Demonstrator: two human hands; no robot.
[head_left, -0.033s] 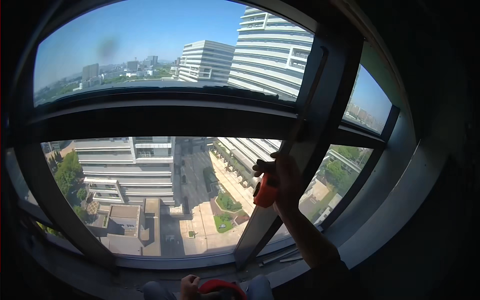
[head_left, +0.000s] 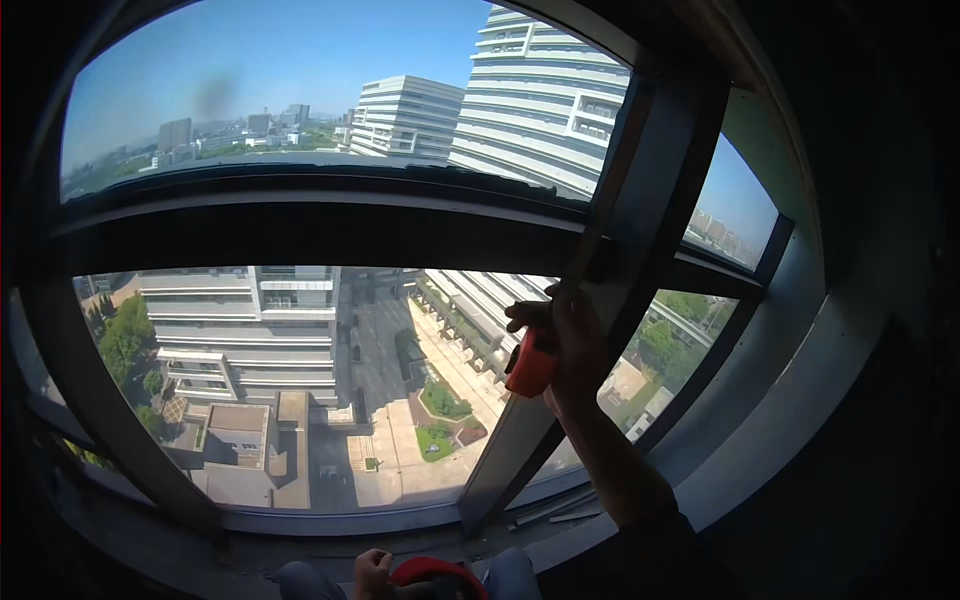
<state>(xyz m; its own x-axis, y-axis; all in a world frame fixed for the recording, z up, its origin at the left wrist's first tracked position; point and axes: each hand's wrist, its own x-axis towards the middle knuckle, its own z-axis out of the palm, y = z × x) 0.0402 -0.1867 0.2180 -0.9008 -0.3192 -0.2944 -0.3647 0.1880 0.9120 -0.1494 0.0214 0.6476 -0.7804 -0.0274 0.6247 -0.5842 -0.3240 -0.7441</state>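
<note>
My right hand [head_left: 575, 335] is raised in front of the dark window post [head_left: 650, 170], its fingers wrapped round an orange-red tape measure [head_left: 533, 368]. A thin strip [head_left: 618, 165], which looks like the tape's blade, runs up along the post above the hand. Low in the view, my left hand [head_left: 372, 572] rests near my lap with its fingers curled. Whether it holds anything is hidden. Beside it lies a red curved thing [head_left: 435, 570] with a dark middle, whose kind I cannot make out.
A dark horizontal bar [head_left: 300, 232] crosses the large window and meets the post. Narrower panes [head_left: 735, 215] stand to the right, by a pale curved ledge [head_left: 760, 430]. Thin strips [head_left: 555, 510] lie on the sill. Outside, far below, are buildings and a road.
The view has shifted slightly, so the window frame sits a little further left and higher. My right hand keeps its hold on the tape measure; my left hand stays near my lap.
</note>
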